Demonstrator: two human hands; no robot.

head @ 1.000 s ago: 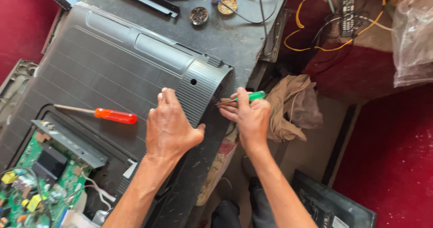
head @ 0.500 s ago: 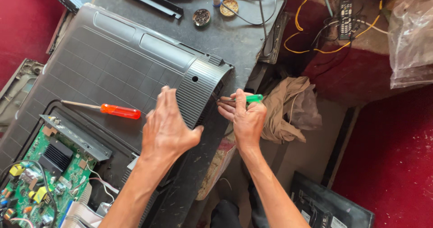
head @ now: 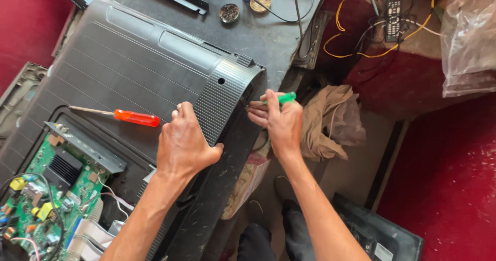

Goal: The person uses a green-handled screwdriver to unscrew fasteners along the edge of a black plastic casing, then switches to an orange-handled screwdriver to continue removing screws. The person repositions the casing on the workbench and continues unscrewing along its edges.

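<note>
A dark counter (head: pixel 268 39) carries a big grey TV back cover (head: pixel 129 70), which lies slantwise from the lower left up to the right and takes up most of the view. Its ribbed corner (head: pixel 222 101) curves down at the counter's near edge. At the lower left the cover is off, and a green circuit board (head: pixel 41 188) shows with a metal bracket (head: pixel 85 147) along its upper side. A crumpled brown cloth (head: pixel 330 121) hangs to the right of the counter, and a clear plastic bag (head: pixel 467 39) sits at the far right.

The left hand (head: pixel 186 147) lies flat on the cover just left of the ribbed corner, fingers spread and pressing down, wrapped around nothing. The right hand (head: pixel 279 121) is closed around a green-handled tool (head: pixel 284 97); its handle end sticks out to the right past the fingers, and its working end points left into the side edge of the ribbed corner. So the tool's long axis runs roughly crosswise to the cover's edge, and the seam lies directly left of the right hand, between the two hands. The tip itself is too hidden to tell whether it touches.

An orange-handled screwdriver (head: pixel 129 117) rests loose on the cover, shaft pointing left, just left of the left hand and nearer to it than to the right.
</note>
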